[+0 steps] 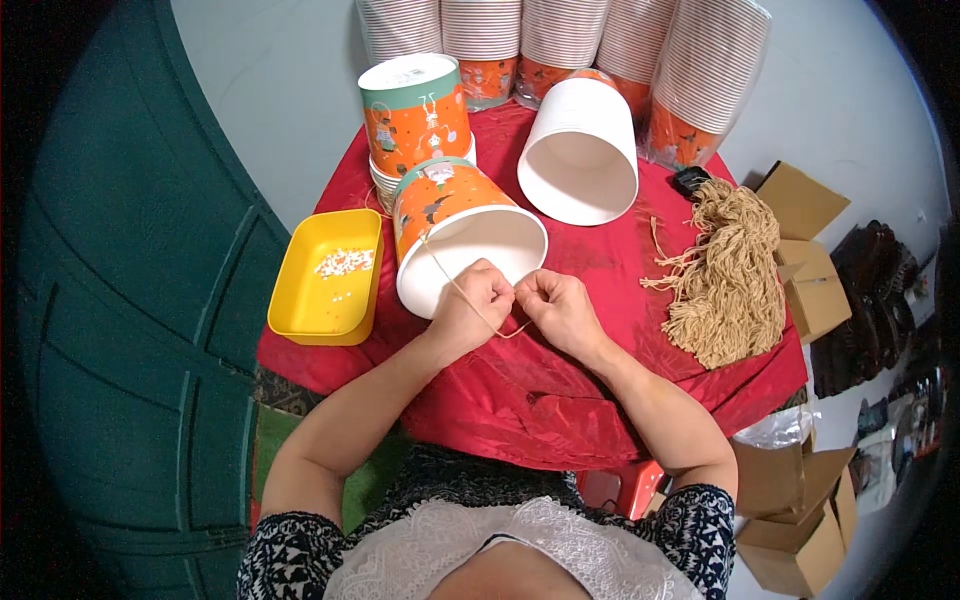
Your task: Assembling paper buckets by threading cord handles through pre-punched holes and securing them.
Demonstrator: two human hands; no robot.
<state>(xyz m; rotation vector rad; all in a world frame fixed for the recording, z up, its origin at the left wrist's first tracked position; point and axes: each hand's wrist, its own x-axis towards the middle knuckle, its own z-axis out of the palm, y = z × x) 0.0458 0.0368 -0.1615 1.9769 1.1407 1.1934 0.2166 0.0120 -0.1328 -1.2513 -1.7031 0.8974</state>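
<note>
Left hand (472, 305) and right hand (556, 305) knuckle to knuckle over the red cloth (540, 400), both pinching a tan string (450, 275) running to an orange paper bucket (462, 235) tipped on its side, yellow tray (325, 280) at left, tan string bundle (730, 270) at right, sleeved bucket stacks (560, 40) behind, brown cartons (810, 270) off the table's right edge.

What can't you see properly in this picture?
- Head view: what the string does between the left hand and right hand; fingers hide it.
- Tiny bits in the yellow tray: too small.
- Cup stacks: cut off by the top edge.
</note>
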